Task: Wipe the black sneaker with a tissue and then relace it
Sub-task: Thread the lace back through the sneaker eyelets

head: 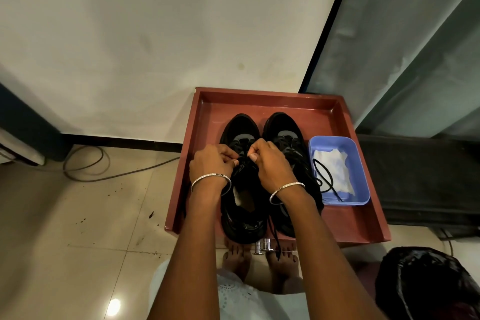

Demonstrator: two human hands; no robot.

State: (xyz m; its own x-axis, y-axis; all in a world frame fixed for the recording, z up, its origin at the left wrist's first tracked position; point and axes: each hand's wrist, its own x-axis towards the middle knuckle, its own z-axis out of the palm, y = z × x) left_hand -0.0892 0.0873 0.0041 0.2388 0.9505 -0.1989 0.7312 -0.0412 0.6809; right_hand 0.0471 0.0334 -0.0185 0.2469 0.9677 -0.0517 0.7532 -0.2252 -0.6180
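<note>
Two bare forearms [192, 254] reach forward from the bottom edge, over a white garment [249, 299] and two bare feet [236, 260] on the tiled floor. At the far left a grey cable [85, 163] lies in a loop on the tiles near the wall. A red tray [363, 228] stands beside the wall, and in it are two shoes side by side, toes pointing away from the person. The left hand [211, 162], with a silver bangle [210, 179] on the wrist, has its fingers curled, and they pinch the lace [244, 161] above the tongue of the black sneaker [241, 226], which is the left one of the pair. The right hand [270, 161] is just beside it, thumb and fingers closed on the same lace from the other side. The second sneaker [284, 130] touches the first one, partly hidden under the right wrist. To the right of it, still inside the tray, sits a blue box [362, 163] holding the white tissue [335, 166], and a loose black lace [324, 176] lies across this tissue. At the lower right corner is a shiny black bag [428, 283] on the floor.
</note>
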